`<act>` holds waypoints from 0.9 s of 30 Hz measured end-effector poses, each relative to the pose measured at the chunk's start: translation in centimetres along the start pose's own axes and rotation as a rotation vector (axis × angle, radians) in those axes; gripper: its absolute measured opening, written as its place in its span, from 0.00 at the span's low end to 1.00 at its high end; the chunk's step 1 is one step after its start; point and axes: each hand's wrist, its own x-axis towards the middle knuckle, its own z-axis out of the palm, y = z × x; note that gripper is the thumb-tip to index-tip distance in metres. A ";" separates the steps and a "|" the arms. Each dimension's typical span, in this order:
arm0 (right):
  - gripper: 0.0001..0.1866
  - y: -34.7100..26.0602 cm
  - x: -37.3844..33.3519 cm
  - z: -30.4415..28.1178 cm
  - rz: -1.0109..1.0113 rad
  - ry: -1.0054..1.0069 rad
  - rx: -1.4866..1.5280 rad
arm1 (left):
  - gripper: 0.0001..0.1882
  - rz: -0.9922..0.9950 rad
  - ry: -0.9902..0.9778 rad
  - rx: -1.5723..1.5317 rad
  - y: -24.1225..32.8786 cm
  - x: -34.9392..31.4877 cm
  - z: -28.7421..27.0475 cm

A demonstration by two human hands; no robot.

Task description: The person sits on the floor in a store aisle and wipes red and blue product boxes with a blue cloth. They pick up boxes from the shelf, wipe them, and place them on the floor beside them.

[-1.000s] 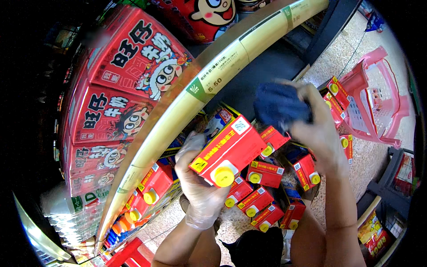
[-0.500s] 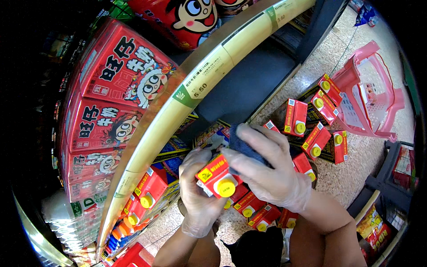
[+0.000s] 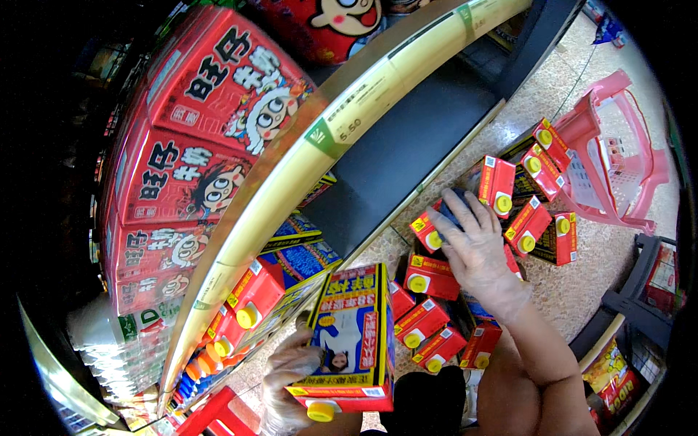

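Two gloved hands are seen, each occupied with a different carton. The left hand (image 3: 289, 378) is closed around the near left edge of a tall red and blue carton (image 3: 354, 330), which is held upright above the floor, its long axis running from the yellow cap at the near end toward the shelf edge (image 3: 342, 131) at the far end. The right hand (image 3: 476, 251) is stretched farther out and to the right, fingers spread and laid flat over a dark blue cloth (image 3: 452, 211) and the red cartons on the floor (image 3: 429, 280); whether anything is actually gripped beneath the palm cannot be told.

The floor cartons are lying on their sides in a loose cluster, yellow caps facing up, directly under and just near of the right hand, so that hand is much the nearer to them. More of them (image 3: 542, 156) are scattered farther right, beside a pink plastic basket (image 3: 618, 160). On the lower shelf to the left, similar red cartons (image 3: 251, 294) are stood in a row, just left of the held carton.
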 end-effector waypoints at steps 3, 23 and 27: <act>0.31 0.4 -0.1 0.7 -0.002 0.024 0.007 | 0.21 -0.010 0.015 0.040 0.4 -0.9 -1.2; 0.31 -5.0 13.2 0.4 -0.246 -0.019 0.421 | 0.28 -0.916 0.216 -0.797 -15.4 -9.0 0.9; 0.31 -8.8 18.1 1.2 -0.213 -0.215 0.434 | 0.39 -0.598 0.154 -0.564 -17.7 -9.5 3.6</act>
